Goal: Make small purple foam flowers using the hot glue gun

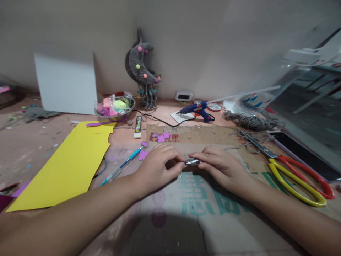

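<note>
Left hand [157, 168] and right hand [222, 167], fingertips drawn together, both pinching a small shiny piece [192, 161] held between them over the cardboard sheet [202, 213]. Near the right hand, on its outer side: yellow-and-red scissors [298, 174]. Beside the left hand: blue pen [124, 164] and yellow paper [71, 163]. Beyond both hands: purple flower cutouts [163, 137], farther off a blue glue gun [198, 110].

On your left you have a yellow sheet [66, 167] with a blue pen [125, 164] just beside it, and behind them a metal bowl [106, 114] of coloured bits. Far ahead of you a blue glue gun [198, 110] lies near a twine-wound crescent moon ornament [142, 64]. At your right, scissors with yellow and red handles [298, 174] rest on the cardboard [213, 209], near a bundle of grey twine [250, 121].
</note>
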